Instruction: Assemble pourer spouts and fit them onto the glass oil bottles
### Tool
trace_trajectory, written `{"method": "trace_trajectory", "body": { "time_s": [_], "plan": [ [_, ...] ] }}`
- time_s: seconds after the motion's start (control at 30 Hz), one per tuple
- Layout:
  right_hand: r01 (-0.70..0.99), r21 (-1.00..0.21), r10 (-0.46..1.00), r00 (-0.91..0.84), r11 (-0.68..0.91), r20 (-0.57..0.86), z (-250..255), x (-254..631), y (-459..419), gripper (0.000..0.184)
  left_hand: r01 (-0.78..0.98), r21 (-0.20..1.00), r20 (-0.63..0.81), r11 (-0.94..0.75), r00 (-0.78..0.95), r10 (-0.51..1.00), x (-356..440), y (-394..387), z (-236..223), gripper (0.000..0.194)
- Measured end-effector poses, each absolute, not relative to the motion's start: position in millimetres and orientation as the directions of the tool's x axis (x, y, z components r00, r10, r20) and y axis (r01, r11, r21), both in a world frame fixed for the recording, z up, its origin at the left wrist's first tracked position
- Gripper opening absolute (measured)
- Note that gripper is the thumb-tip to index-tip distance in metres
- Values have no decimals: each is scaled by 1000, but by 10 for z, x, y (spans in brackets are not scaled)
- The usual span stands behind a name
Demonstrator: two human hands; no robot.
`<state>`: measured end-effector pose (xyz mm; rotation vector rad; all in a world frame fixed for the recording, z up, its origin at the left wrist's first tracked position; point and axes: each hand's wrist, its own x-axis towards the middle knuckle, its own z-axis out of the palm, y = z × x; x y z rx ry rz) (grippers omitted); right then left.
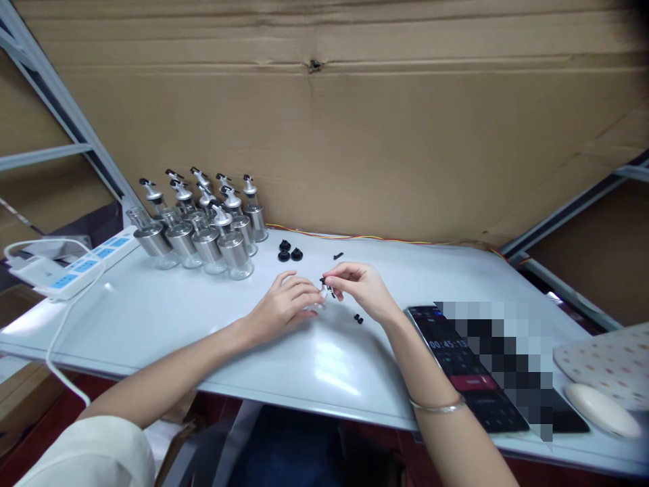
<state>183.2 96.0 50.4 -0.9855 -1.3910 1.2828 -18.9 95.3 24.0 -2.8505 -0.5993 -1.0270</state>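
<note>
My left hand (286, 302) rests on the white table (152, 318) with its fingers curled round a small clear spout piece (319, 297). My right hand (362, 287) pinches a tiny black part (324, 281) against the top of that piece. Both hands meet at the middle of the table. A small black part (358, 318) lies just below my right hand. Two black round caps (289, 253) and a short black stick (338, 256) lie behind the hands.
Several glass and steel dispenser bottles (203, 223) stand at the back left. A white power strip (76, 267) lies at the left edge. A phone with a running timer (456, 358), a white mouse (601, 409) and a dotted pad (608, 362) sit at the right. Cardboard (355, 122) walls the back.
</note>
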Motion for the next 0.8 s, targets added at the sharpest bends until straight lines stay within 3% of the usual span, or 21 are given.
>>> {"method": "trace_trajectory", "body": {
  "time_s": [0.4,0.6,0.8],
  "plan": [
    [-19,-989,972,-183,148,149,510,1833,972,24,383,127,611,-915,696,377,-196,960,242,20],
    [-36,-987,959,-233,154,158,523,1838,956,24,391,86,696,-916,634,336,-207,975,225,21],
    [-48,-987,958,-237,153,160,503,1847,965,22,330,165,675,-929,649,350,-210,978,240,23]
  ]
}}
